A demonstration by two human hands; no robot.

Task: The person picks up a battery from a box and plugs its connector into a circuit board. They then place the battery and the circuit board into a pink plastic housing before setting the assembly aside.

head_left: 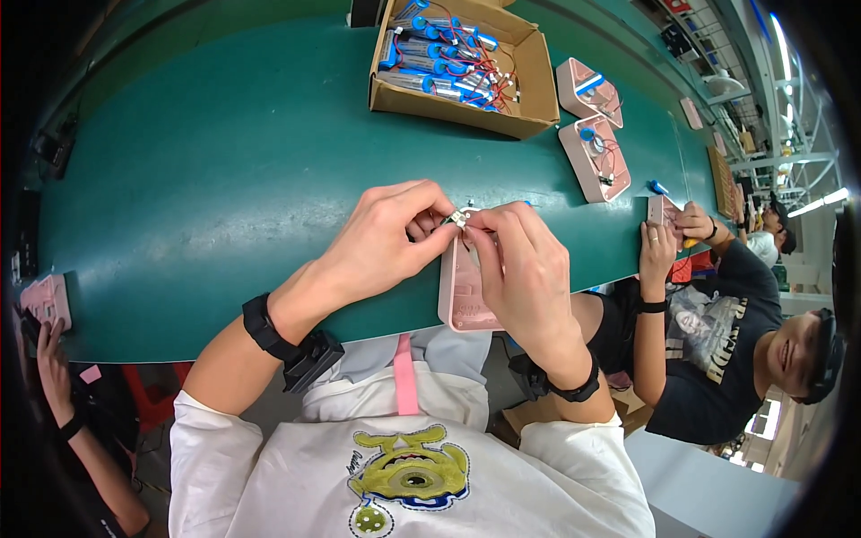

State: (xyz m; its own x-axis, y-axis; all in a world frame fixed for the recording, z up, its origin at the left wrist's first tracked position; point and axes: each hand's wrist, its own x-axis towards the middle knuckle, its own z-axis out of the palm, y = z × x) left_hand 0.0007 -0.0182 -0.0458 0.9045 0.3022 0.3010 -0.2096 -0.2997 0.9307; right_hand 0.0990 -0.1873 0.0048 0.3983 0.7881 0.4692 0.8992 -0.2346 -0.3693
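Observation:
Between my fingertips is a small circuit board with white connectors. My left hand pinches it from the left, thumb and forefinger closed together. From the other side my right hand closes thumb and fingers at the board's right edge. Just below lies an open pink plastic housing at the table's near edge, partly covered by my right hand. Thin dark wire shows near my right fingertips; where it leads is hidden.
A cardboard box of blue cylindrical batteries with red and black leads stands at the far side of the green table. Two pink housings with parts inside sit right of it. Co-workers handle pink housings at both sides.

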